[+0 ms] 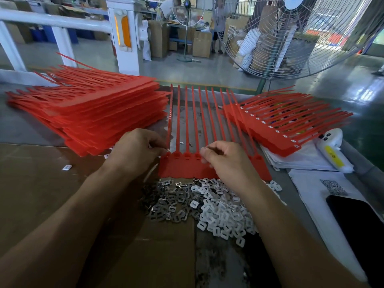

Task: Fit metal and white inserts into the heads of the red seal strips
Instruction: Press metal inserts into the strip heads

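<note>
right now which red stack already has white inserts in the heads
The smaller red stack on the right: white inserts show along its row of heads. The tall stack on the left shows plain red heads only.

Open cardboard (52, 204) left of the insert pile (199, 206), w/ one stray white insert (67, 167) on it. Tall red stack (89, 115) blocks behind-left of the pile, fanned strips (280, 125) behind-right, phone (357, 229) and papers (311, 190) crowd its right.

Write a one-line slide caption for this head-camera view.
Both hands work at a red seal sheet's heads, metal and white inserts heaped nearby.
</note>
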`<state>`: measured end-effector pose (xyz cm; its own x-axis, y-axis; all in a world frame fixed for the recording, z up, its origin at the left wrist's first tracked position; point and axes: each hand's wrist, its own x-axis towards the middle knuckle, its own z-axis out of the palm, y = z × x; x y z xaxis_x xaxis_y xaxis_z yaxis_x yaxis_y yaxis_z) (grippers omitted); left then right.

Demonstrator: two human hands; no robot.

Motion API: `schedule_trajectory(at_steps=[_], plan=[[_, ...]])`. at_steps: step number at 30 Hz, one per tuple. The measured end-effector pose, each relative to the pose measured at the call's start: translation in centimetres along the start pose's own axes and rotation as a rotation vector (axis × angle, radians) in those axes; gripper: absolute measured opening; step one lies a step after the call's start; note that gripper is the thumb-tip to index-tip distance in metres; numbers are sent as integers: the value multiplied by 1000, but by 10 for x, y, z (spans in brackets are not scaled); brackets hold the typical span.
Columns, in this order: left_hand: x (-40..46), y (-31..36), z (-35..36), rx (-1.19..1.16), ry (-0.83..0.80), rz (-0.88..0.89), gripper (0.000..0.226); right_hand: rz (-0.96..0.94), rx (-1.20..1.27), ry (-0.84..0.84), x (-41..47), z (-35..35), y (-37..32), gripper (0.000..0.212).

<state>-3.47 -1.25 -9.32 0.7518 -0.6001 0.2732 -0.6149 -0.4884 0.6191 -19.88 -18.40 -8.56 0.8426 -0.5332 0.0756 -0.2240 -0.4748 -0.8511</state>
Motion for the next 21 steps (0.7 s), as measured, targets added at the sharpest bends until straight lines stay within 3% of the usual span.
schedule_trajectory(at_steps=[21], plan=[[-4,8,0,76,-22,7,16,0,-69,-20,5,2,4,18]])
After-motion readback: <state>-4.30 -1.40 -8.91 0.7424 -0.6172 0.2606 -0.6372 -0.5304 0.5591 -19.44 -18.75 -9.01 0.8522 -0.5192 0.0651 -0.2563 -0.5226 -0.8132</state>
